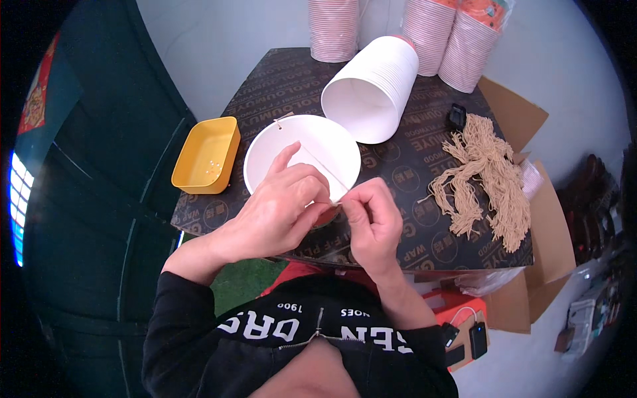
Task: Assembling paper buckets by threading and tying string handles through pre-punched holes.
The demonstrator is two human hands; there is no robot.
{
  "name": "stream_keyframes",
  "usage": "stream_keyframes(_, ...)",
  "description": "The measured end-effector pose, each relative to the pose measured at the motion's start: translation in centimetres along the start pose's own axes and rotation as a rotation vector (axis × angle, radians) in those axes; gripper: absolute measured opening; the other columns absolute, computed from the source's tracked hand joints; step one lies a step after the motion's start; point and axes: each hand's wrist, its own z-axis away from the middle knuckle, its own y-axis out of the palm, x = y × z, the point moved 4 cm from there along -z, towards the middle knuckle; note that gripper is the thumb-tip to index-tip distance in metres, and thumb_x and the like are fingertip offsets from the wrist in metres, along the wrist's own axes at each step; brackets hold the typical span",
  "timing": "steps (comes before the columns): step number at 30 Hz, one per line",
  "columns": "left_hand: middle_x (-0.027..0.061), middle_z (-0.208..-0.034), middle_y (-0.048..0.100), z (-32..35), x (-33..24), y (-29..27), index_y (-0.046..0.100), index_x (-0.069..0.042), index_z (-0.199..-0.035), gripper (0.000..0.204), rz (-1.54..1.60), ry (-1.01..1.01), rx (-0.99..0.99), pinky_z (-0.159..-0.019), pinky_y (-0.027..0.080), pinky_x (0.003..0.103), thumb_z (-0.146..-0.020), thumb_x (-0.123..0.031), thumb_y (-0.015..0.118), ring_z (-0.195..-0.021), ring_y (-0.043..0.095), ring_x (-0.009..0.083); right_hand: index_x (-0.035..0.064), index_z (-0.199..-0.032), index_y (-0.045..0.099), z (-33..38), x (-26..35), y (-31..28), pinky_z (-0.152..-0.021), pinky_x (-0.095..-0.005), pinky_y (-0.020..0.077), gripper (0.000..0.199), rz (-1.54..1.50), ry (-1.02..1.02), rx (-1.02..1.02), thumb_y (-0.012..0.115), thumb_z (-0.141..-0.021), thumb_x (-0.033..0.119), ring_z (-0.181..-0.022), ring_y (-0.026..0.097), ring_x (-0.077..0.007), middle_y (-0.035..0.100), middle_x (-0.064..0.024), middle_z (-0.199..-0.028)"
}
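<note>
A white paper bucket (265, 154) stands on the table in front of me, its mouth facing up. A thin pale cord (324, 167) stretches across the mouth; at the far-left rim, a short end sticks out by a small hole. At the near-right rim, my left hand (279, 205) pinches the cord between thumb and fingers, its index finger raised over the bucket. My right hand (375, 222) is closed on the cord end right beside it, fingertips almost touching the left ones. The fingers hide the exact spot where cord meets rim.
Left of the bucket sits a yellow plastic bin (192, 149) with small white bits inside. Nested white buckets (378, 86) lie tilted behind. A beige cord bundle (494, 179) and a small black device (456, 117) lie right. Wrapped bucket stacks (334, 30) line the back; cardboard (551, 219) stands beside the table.
</note>
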Motion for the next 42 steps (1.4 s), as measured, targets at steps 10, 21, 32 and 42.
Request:
stream_keyframes(10,0.0075,-0.086,0.06,0.2,-0.4,-1.1,0.055,-0.006,-0.082,0.014,-0.039,-0.056,0.13,-0.116,0.019,0.064,-0.082,0.006,0.062,-0.09,0.063,0.0254,0.0022,-0.084,0.05,0.7,-2.9,-1.0,-0.054,-0.0233,0.0364,0.021,0.114,0.043,-0.1,0.052,-0.102,0.013,-0.063,0.044,-0.0093,0.046,-0.0028,-0.079)
stream_keyframes(21,0.0073,-0.065,0.057,2.8,4.3,-4.6,0.064,-0.002,-0.078,0.028,-0.402,-0.701,-0.339,-0.063,0.043,0.034,-0.088,-0.027,0.073,-0.07,0.06,0.0194,-0.0026,-0.106,0.06,1.6,-2.2,-4.1,-0.066,-0.025,0.0417,0.014,0.021,-0.001,-0.106,0.058,-0.093,0.002,-0.076,0.048,-0.0118,0.053,-0.0104,-0.106)
stream_keyframes(32,0.0062,-0.055,0.057,-0.7,13.0,-7.9,0.063,0.001,-0.064,0.024,-0.227,-0.697,-0.364,-0.045,0.042,0.03,-0.085,-0.011,0.064,-0.052,0.053,0.0093,-0.0052,-0.095,0.063,3.8,-4.6,-7.8,-0.054,-0.0197,0.0346,0.018,-0.199,0.237,-0.257,0.05,-0.1,0.006,-0.064,0.043,-0.0043,0.056,-0.0049,-0.101)
stream_keyframes(42,0.0116,-0.065,0.065,-8.2,25.5,-1.0,0.063,-0.011,-0.069,0.014,-1.62,0.131,0.167,-0.071,0.048,0.052,-0.079,-0.021,0.061,-0.064,0.064,0.0289,-0.0039,-0.092,0.062,3.9,-4.2,-8.2,-0.05,-0.02,0.035,0.019,-0.07,0.157,-0.145,0.048,-0.1,0.005,-0.059,0.044,-0.0053,0.056,-0.0083,-0.096)
